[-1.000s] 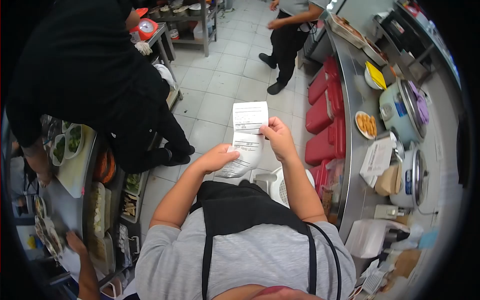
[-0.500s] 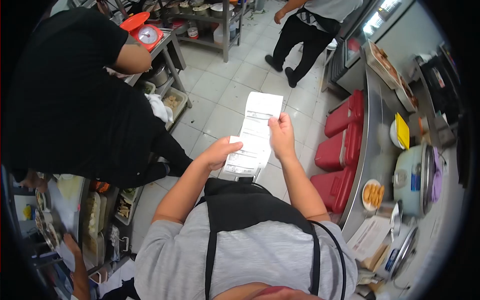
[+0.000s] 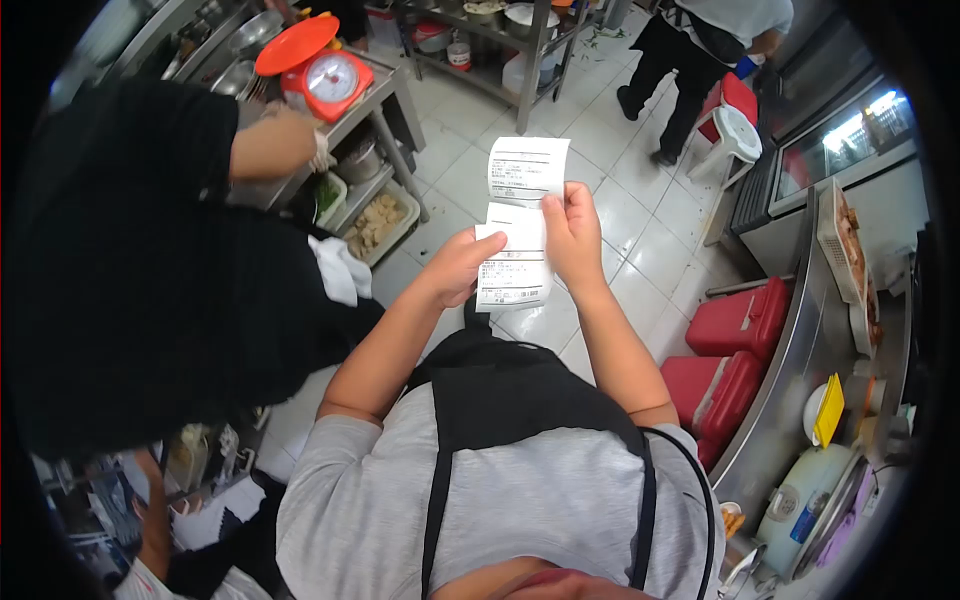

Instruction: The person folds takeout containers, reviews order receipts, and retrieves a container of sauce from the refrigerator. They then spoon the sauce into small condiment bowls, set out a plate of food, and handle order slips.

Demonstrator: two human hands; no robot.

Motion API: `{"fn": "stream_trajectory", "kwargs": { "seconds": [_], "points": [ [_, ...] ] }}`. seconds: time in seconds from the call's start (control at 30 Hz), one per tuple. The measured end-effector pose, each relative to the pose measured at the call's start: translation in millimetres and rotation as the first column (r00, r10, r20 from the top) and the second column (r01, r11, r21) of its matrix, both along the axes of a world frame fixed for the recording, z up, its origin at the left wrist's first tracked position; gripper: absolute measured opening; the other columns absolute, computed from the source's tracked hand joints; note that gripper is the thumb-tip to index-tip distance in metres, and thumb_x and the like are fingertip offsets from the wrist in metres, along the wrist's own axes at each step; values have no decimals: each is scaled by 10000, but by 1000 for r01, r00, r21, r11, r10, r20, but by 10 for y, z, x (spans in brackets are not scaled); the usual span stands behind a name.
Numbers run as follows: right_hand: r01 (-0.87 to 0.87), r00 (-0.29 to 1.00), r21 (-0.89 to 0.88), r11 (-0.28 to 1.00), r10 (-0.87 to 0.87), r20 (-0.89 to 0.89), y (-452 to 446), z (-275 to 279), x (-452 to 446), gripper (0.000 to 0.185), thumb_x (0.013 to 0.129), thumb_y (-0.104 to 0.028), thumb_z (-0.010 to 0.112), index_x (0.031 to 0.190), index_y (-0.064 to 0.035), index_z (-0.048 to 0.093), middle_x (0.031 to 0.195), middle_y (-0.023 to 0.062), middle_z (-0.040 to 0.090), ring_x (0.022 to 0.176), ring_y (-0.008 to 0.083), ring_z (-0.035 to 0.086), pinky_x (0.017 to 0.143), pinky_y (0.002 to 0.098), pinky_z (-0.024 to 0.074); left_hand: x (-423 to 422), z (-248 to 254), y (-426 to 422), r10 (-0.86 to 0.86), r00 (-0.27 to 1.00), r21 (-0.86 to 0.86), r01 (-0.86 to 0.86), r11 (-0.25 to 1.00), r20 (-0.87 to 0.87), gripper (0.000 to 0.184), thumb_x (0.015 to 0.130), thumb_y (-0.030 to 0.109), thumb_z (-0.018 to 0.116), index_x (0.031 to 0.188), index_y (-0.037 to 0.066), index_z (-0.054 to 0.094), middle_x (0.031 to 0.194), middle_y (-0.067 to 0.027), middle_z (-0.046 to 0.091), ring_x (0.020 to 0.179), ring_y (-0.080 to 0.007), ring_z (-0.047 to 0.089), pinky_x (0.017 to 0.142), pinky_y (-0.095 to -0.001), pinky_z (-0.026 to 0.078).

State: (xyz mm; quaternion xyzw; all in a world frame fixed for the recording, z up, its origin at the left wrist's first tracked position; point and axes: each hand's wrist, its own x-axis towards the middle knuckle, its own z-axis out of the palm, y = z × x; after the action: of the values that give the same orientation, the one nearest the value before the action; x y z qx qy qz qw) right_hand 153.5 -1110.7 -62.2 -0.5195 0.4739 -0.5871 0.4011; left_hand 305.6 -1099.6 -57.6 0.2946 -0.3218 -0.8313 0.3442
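While the left hand (image 3: 462,268) pinches the lower part of the printed receipt paper (image 3: 515,270) between thumb and fingers, the right hand (image 3: 575,232) grips its right edge higher up, thumb on the face. The paper is held out above the tiled floor (image 3: 640,235), forward of the black apron (image 3: 540,400); whether it is one creased strip or overlapping slips cannot be determined.

Close on the left, a co-worker in black (image 3: 130,280) obstructs much of that side; a white cloth (image 3: 340,270) hangs at the waist. Beyond, a red dial scale (image 3: 330,82) with a wide pan (image 3: 297,44) stands on a worktable near a steel bowl (image 3: 257,33). Ahead to the right, a second co-worker (image 3: 690,70) stands near a white stool (image 3: 735,135).

Containers: below the scale, a plastic tub (image 3: 408,222) holds pale chunks, kind unclear; a smaller tub (image 3: 338,188) beside it holds greens. Red lidded bins (image 3: 738,318) stand alongside the right-hand steel counter (image 3: 795,320), contents hidden. On the counter, a shallow tray (image 3: 830,215) carries browned food; nearer are a white bowl (image 3: 814,412) and a rice cooker (image 3: 805,500), its lid covering the contents.
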Motion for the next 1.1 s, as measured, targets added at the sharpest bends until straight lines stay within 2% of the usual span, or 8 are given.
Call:
{"fn": "stream_trajectory", "kwargs": {
  "seconds": [0.13, 0.23, 0.33, 0.43, 0.53, 0.7, 0.77, 1.1],
  "points": [
    [111, 977, -95, 989, -127, -171, -704, 183, -13, 103, 810, -92, 464, 845, 1, 437, 711, 100, 546, 630, 136, 511, 585, 257, 413, -17, 146, -726, -21, 996, 22, 23, 999, -89, 365, 858, 231, 398, 1100, -42, 408, 1034, -122, 518, 899, -192, 545, 781, -310, 446],
    [180, 960, -139, 974, -204, -191, -1201, 369, -40, 105, 811, -96, 463, 845, -1, 436, 718, 113, 547, 626, 148, 514, 584, 258, 411, -1, 211, -1231, -49, 992, -7, 48, 999, -115, 355, 861, 232, 393, 1095, -32, 421, 1023, -113, 528, 894, -179, 546, 772, -301, 445],
    [220, 962, -172, 960, -242, -123, -1708, 367, -56, 101, 814, -93, 461, 855, -4, 436, 726, 91, 543, 641, 134, 506, 603, 250, 410, 11, 274, -1595, -64, 997, -180, 72, 981, 47, 339, 866, 244, 383, 1072, -17, 447, 982, -100, 549, 845, -162, 556, 705, -286, 463],
    [123, 992, -163, 979, -119, 31, -2149, 430, 70, 87, 818, -74, 448, 865, -2, 433, 772, 64, 530, 699, 106, 488, 643, 231, 397, 110, 238, -1937, -81, 989, -221, 108, 969, 126, 323, 871, 249, 372, 1047, -3, 470, 943, -90, 563, 785, -149, 560, 635, -277, 470],
    [49, 998, -233, 971, -38, 51, -2639, 502, 228, 80, 818, -49, 436, 882, 0, 430, 834, 46, 506, 757, 81, 461, 679, 213, 380, 236, 117, -2340, -35, 995, -217, 54, 975, 91, 320, 876, 250, 359, 1029, -4, 479, 913, -82, 569, 751, -137, 556, 586, -274, 472],
    [-141, 970, -344, 928, 200, 141, -3640, 595, 474, 67, 818, -44, 421, 881, -28, 433, 875, 46, 506, 795, 78, 456, 727, 211, 367, 407, 358, -3011, 264, 940, -328, -185, 926, 216, 318, 879, 255, 351, 1062, 30, 479, 946, -74, 567, 790, -146, 557, 568, -269, 477],
    [-194, 952, -385, 902, 269, 150, -4011, 770, 615, 70, 821, -48, 416, 886, -23, 429, 885, 58, 510, 798, 88, 469, 733, 218, 377, 466, 453, -3322, 308, 920, -399, -196, 896, 241, 313, 876, 285, 339, 1083, 85, 462, 958, -30, 555, 781, -110, 537, 550, -252, 459],
    [-495, 724, -546, 676, 668, 170, -5223, 1363, 1396, 128, 850, -104, 418, 924, -2, 402, 917, 87, 504, 815, 104, 479, 760, 249, 388, 1057, 1159, -4024, 699, 636, -660, -375, 651, 327, 309, 879, 242, 325, 1056, 37, 474, 862, -43, 571, 668, -101, 547, 520, -220, 455]
  ]
}}
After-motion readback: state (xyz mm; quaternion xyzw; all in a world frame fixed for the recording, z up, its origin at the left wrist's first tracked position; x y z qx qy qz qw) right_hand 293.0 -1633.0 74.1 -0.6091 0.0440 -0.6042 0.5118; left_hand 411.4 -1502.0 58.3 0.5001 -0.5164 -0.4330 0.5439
